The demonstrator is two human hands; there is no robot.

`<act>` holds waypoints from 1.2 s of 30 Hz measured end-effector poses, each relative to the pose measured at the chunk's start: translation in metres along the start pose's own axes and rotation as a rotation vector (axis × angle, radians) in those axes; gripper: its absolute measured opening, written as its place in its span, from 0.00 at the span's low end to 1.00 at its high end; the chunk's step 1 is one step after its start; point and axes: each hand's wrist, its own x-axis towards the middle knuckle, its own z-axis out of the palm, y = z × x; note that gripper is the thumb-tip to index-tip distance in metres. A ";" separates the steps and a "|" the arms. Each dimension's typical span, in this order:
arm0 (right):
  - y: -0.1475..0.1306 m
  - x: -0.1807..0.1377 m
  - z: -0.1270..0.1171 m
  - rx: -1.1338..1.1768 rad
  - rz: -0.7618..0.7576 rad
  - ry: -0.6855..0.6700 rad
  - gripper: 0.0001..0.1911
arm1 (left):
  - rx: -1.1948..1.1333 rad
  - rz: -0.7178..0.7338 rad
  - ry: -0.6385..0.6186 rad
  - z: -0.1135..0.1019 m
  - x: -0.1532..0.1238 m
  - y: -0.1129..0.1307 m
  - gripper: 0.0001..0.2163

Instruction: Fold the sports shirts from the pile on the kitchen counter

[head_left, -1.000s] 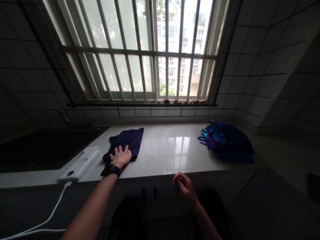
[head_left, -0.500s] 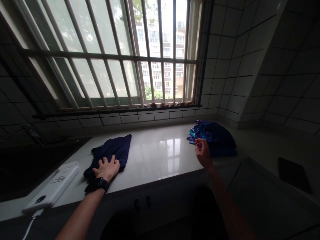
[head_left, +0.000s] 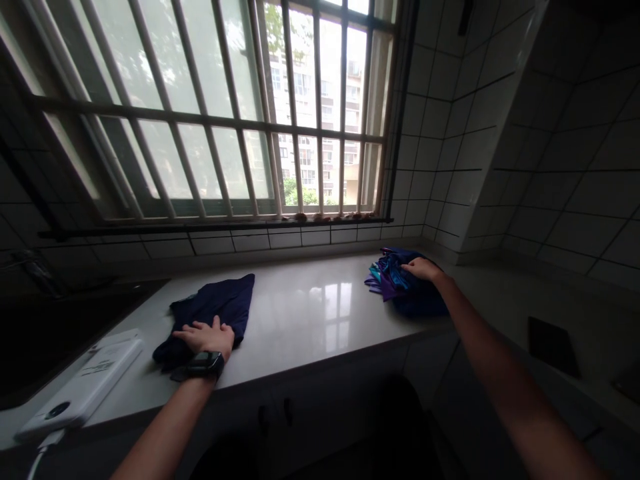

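On the left of the counter lies a dark navy folded cloth (head_left: 220,299), its outline uneven. My left hand (head_left: 210,335) rests palm down on its near part, fingers spread, with a black watch on the wrist. A pile of dark blue folded fabric (head_left: 415,303) sits on the right, with purple and teal layers showing at its left side. Over the top of this pile, my right hand (head_left: 423,268) has its fingers drawn together in a pinch on the fabric. How much cloth it grips is hidden.
A white power bank (head_left: 95,387) with a cable lies beside the dark sink (head_left: 60,327) at far left. The pale counter (head_left: 300,320) runs below a barred window (head_left: 240,127). A dark flat object (head_left: 553,347) lies at right.
My right hand has moved from the pile's near left side up onto its top, and its fingers have closed on the fabric. The left hand stays on the navy cloth. The view has shifted slightly.
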 end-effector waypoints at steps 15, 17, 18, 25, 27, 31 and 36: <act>-0.003 0.012 -0.012 0.117 0.117 0.159 0.19 | -0.202 -0.052 -0.014 -0.004 -0.007 0.003 0.31; -0.007 0.012 -0.020 0.132 0.079 0.176 0.17 | -0.216 -0.050 -0.025 -0.004 -0.007 0.002 0.32; -0.009 0.012 -0.027 0.144 0.067 0.203 0.18 | -0.224 -0.047 -0.030 -0.004 -0.007 0.001 0.33; -0.069 0.010 -0.081 0.464 0.058 0.411 0.15 | -0.239 -0.055 -0.060 -0.005 -0.009 0.001 0.34; -0.104 0.006 -0.087 0.654 -0.020 0.363 0.14 | -0.232 -0.049 -0.067 -0.007 -0.010 0.001 0.35; -0.176 -0.007 -0.087 1.086 -0.224 0.237 0.13 | -0.220 -0.032 -0.071 -0.008 -0.011 0.000 0.36; -0.235 -0.012 -0.079 1.242 -0.581 0.100 0.12 | -0.233 -0.026 -0.068 -0.010 -0.011 -0.001 0.36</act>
